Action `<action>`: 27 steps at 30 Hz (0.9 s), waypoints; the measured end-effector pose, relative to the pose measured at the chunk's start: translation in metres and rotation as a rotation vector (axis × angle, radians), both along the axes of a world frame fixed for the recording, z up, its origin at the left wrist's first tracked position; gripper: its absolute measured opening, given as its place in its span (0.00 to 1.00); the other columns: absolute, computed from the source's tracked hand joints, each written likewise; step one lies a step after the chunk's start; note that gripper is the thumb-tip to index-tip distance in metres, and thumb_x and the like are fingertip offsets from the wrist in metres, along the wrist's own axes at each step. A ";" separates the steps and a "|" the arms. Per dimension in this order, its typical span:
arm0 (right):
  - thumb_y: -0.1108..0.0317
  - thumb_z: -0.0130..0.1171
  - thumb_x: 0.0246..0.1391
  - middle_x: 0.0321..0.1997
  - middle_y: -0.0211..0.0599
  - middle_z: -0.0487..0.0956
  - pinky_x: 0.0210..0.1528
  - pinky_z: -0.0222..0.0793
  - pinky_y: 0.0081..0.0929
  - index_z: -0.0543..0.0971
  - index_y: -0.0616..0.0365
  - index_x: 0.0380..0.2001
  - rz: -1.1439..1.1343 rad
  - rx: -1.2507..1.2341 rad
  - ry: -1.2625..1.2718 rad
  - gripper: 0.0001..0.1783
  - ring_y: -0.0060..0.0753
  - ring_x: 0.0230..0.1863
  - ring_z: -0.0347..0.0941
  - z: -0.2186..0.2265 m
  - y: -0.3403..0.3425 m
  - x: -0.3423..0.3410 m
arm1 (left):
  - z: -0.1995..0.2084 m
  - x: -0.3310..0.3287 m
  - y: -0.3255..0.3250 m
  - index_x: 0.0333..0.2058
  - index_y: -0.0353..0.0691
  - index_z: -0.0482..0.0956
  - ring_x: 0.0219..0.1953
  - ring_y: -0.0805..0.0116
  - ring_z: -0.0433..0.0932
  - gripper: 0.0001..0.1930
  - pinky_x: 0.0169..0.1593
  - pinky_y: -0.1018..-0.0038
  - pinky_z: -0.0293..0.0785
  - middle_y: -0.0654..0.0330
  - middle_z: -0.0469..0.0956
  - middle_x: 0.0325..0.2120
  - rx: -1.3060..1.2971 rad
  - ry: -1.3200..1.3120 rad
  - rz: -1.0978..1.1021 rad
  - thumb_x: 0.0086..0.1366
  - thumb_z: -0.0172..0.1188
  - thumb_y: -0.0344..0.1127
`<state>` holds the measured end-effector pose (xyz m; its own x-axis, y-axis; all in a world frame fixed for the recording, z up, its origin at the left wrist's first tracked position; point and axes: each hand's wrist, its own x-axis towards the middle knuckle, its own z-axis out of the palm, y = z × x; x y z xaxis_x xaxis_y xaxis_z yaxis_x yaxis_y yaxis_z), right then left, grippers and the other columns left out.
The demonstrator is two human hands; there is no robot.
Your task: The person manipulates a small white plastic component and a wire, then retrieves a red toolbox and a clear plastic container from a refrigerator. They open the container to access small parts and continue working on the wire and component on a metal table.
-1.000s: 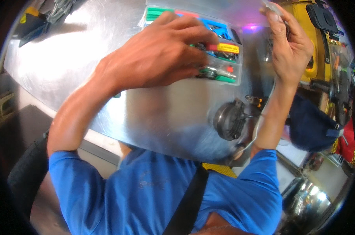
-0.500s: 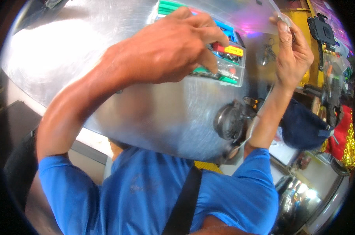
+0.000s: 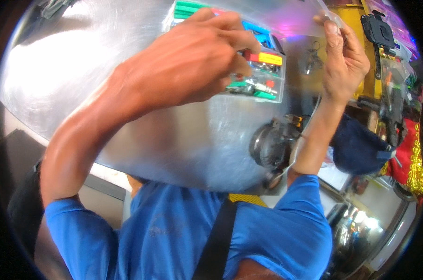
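A clear plastic compartment box (image 3: 279,95) with small parts lies on the metal table. Over its near left side is my left hand (image 3: 192,60), knuckles up, its bent fingers apart and no object visible between them. Close to those fingertips lie a red-and-yellow piece (image 3: 267,58), a silver connector-like part (image 3: 260,87) and green pieces (image 3: 265,95). The fingertips are partly blurred, and the hand hides part of the box. At the upper right my right hand (image 3: 344,60) pinches the edge of a raised clear plastic lid (image 3: 332,17) between thumb and fingers.
Near the table's right edge (image 3: 211,177) sits a dark round object (image 3: 267,144) beside a black-and-orange tool (image 3: 295,120). A thin cable (image 3: 297,149) runs by my right forearm. Farther right are a navy cloth item (image 3: 358,144), a black bracket (image 3: 378,31) and red-and-gold fabric (image 3: 411,154).
My left fingers have bent in more, and the hand has shifted slightly left. My right hand still holds the lid. The whole view has shifted a little.
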<state>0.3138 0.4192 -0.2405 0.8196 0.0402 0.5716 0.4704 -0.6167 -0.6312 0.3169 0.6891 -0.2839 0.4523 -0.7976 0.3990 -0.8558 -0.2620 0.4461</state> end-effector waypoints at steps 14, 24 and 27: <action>0.72 0.60 0.61 0.33 0.28 0.81 0.35 0.66 0.13 0.81 0.66 0.43 0.025 0.004 -0.017 0.10 0.13 0.33 0.71 0.005 0.013 -0.004 | -0.013 0.002 -0.005 0.54 0.66 0.76 0.57 0.62 0.69 0.31 0.58 0.60 0.65 0.71 0.73 0.55 -0.013 -0.063 0.011 0.51 0.70 0.31; 0.72 0.60 0.61 0.36 0.31 0.82 0.39 0.67 0.14 0.81 0.66 0.45 0.011 -0.024 -0.002 0.11 0.16 0.36 0.73 0.004 0.012 -0.006 | -0.004 0.002 0.004 0.48 0.52 0.81 0.60 0.61 0.68 0.23 0.60 0.57 0.61 0.67 0.76 0.51 -0.029 -0.056 -0.170 0.52 0.71 0.35; 0.71 0.61 0.61 0.40 0.36 0.84 0.48 0.69 0.18 0.81 0.65 0.48 0.071 -0.023 0.024 0.13 0.20 0.42 0.76 0.002 0.005 -0.005 | -0.006 -0.010 0.001 0.49 0.49 0.79 0.56 0.61 0.70 0.24 0.59 0.59 0.62 0.64 0.79 0.44 -0.019 0.027 -0.205 0.51 0.72 0.37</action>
